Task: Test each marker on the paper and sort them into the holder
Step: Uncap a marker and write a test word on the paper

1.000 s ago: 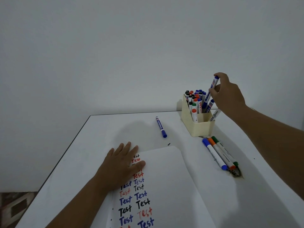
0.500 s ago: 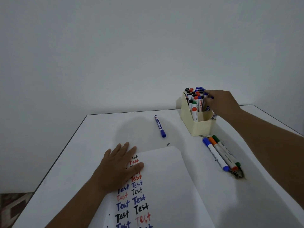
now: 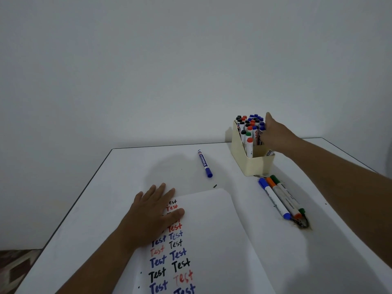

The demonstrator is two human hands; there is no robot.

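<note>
Right now my left hand [image 3: 151, 215] lies flat on the paper [image 3: 214, 240], fingers straight and spread, thumb out to the side, pressing the sheet down near its upper left corner. Two columns of the word "Test" run down the paper below my palm, written in blue, black and red, some of the red ones faint.

My right hand [image 3: 275, 135] reaches to the cream holder [image 3: 253, 164] at the far right of the white table [image 3: 101, 209]. Its fingers are down among the markers on the holder's right side, and the thumb sticks up above the caps. I cannot tell whether those fingers are gripping a marker or only touching them, because the back of my hand hides them.

Inside the holder stands a tight bunch of markers [image 3: 249, 132], upright or slightly tilted, white barrels with black, blue, red and one green cap showing on top.

A single blue marker [image 3: 205, 163] lies on the table to the left of the holder, apart from it, cap end pointing toward me. Just in front of the holder three more markers lie side by side, touching: a blue-capped marker [image 3: 273, 198], an orange-capped marker [image 3: 283, 197] and a green-capped marker [image 3: 287, 193]. Their near ends sit by a dark smudge [image 3: 302, 223] on the table.
</note>
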